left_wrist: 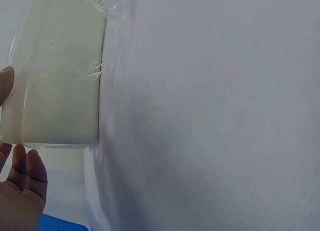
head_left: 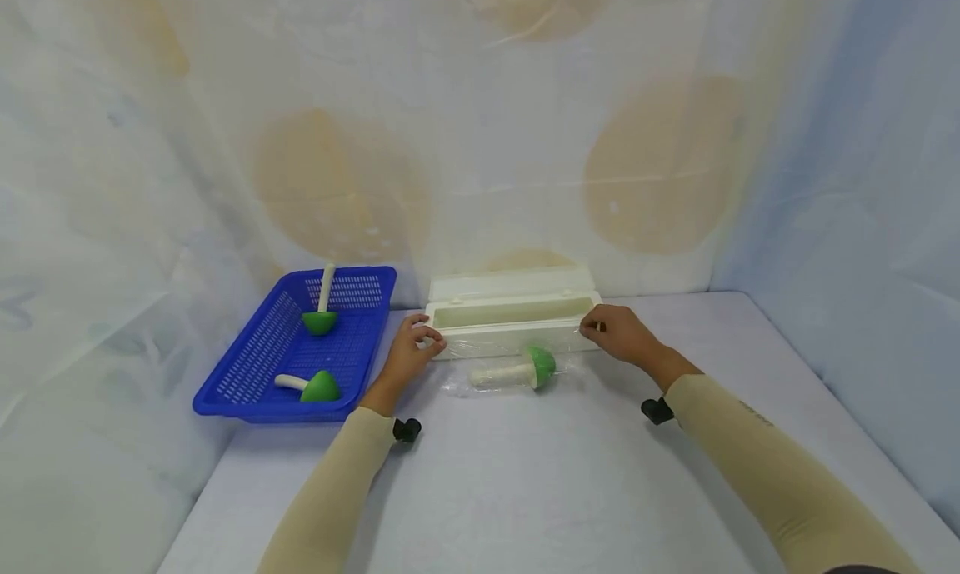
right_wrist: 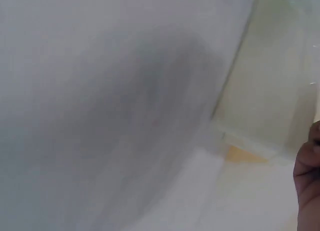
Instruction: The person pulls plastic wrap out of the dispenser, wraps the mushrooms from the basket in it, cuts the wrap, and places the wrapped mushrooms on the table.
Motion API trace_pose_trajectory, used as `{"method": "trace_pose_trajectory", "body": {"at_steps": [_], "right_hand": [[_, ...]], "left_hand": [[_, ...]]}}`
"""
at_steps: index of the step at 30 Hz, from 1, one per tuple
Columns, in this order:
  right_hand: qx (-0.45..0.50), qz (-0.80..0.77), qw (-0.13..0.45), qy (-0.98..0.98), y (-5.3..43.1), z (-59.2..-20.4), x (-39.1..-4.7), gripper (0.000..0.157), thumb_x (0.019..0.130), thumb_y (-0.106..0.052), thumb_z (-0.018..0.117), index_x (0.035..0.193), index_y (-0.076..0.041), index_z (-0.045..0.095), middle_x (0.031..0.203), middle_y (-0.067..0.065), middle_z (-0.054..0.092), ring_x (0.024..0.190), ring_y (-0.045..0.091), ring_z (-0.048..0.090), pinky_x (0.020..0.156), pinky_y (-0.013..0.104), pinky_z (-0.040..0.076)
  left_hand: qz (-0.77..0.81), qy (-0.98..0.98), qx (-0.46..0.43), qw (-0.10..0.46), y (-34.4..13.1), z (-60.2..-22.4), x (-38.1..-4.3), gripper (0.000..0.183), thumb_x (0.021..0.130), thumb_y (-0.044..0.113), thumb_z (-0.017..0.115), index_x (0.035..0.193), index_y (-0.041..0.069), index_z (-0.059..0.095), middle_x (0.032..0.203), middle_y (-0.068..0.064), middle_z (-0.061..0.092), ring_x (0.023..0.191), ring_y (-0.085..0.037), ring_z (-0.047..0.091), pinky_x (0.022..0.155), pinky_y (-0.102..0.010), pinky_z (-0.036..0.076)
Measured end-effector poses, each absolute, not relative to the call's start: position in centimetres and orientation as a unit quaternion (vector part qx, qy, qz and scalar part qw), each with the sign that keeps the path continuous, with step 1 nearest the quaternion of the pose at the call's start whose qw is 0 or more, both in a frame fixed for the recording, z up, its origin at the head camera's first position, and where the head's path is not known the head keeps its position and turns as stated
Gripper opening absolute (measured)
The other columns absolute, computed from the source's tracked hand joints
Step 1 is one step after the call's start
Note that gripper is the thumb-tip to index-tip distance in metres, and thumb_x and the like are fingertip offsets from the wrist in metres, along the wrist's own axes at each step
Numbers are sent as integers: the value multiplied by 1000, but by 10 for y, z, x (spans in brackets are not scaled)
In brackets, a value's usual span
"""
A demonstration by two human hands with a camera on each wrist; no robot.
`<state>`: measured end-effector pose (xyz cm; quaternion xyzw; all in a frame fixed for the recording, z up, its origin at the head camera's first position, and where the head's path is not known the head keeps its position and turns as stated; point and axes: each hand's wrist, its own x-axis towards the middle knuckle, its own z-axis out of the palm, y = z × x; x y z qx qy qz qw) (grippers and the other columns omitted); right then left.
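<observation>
A white cling film box (head_left: 517, 339) lies with its lid raised. Clear cling film (head_left: 453, 384) spreads from its front over a mushroom-shaped thing (head_left: 542, 367) with a green cap and white stem. My left hand (head_left: 411, 353) holds the box's left end; in the left wrist view, its thumb and fingers (left_wrist: 36, 173) lie around the corner. At the right end my right hand (head_left: 621, 334) has its fingers curled and pinches the film at the box's front edge. The right fingertips are partly cut off in the right wrist view.
To the left stands a blue basket (head_left: 386, 287). Inside it are two more mushroom-shaped things, one (head_left: 321, 320) leaning on the back wall and one (head_left: 321, 386) lying near the front. White patterned sheeting (head_left: 510, 141) encloses the white-covered table (head_left: 525, 491) behind and at both sides.
</observation>
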<state>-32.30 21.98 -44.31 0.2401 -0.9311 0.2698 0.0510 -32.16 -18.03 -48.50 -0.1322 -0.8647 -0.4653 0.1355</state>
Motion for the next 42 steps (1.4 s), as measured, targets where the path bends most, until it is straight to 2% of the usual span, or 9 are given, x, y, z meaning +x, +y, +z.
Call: {"method": "trace_pose_trajectory", "body": {"at_steps": [8, 12, 18, 24, 28, 31, 34, 37, 42], "right_hand": [[67, 384, 35, -920, 203, -435, -324, 26, 98, -23, 57, 107, -1, 69, 104, 15, 67, 97, 32, 60, 78, 45, 48], [2, 421, 56, -905, 192, -442, -322, 28, 98, -24, 53, 106, -1, 67, 103, 16, 66, 93, 32, 59, 74, 43, 47], [46, 415, 114, -902, 182, -452, -313, 21, 100, -21, 53, 108, -4, 62, 98, 12, 64, 79, 25, 57, 64, 39, 45], [150, 388, 155, -896, 175, -456, -306, 6, 102, -10, 46, 104, -5, 49, 92, 10, 65, 73, 22, 59, 62, 37, 45], [176, 394, 137, -892, 174, -455, -305, 16, 102, -2, 41, 96, -2, 57, 92, 9, 59, 81, 24, 57, 70, 40, 47], [168, 401, 95, -895, 174, -456, -305, 12, 100, -9, 52, 105, -1, 60, 99, 12, 55, 89, 26, 53, 77, 42, 45], [149, 396, 48, -905, 170, -459, -304, 47, 90, -31, 71, 121, -2, 51, 107, 13, 47, 93, 28, 47, 77, 43, 43], [138, 370, 27, -918, 164, -463, -305, 81, 73, -52, 81, 128, -5, 43, 116, 13, 41, 94, 29, 47, 76, 43, 43], [120, 332, 49, -934, 156, -467, -308, 93, 67, -57, 83, 131, -5, 40, 128, 16, 40, 90, 32, 54, 76, 45, 47]], "left_hand": [[-489, -851, -130, 143, -180, -486, -319, 9, 85, 7, 75, 84, 0, 69, 136, -21, 47, 114, -39, 49, 88, -50, 41], [-489, -849, -127, 158, -180, -491, -319, 9, 84, 7, 76, 83, 1, 70, 134, -20, 50, 106, -35, 52, 85, -46, 43], [-504, -838, -106, 183, -176, -493, -313, 9, 83, 8, 77, 83, 1, 71, 114, -14, 54, 88, -28, 52, 74, -36, 44], [-502, -830, -120, 212, -174, -491, -309, 7, 84, 7, 76, 83, 2, 71, 103, -10, 59, 85, -24, 55, 71, -33, 47], [-500, -832, -127, 205, -173, -489, -307, 6, 85, 6, 75, 86, 2, 71, 90, -7, 65, 81, -21, 59, 70, -32, 49], [-502, -833, -136, 188, -173, -487, -306, 8, 86, 7, 75, 87, 0, 71, 80, -7, 67, 76, -19, 61, 67, -30, 50], [-512, -830, -139, 172, -173, -485, -305, 11, 87, 8, 73, 89, -2, 70, 80, -7, 67, 74, -17, 60, 66, -27, 49], [-529, -822, -135, 161, -172, -485, -305, 12, 88, 7, 72, 90, -5, 68, 81, -10, 68, 74, -17, 61, 65, -24, 48], [-556, -807, -135, 148, -171, -484, -304, 10, 88, 2, 70, 89, -7, 66, 82, -15, 67, 76, -21, 64, 67, -23, 49]]}}
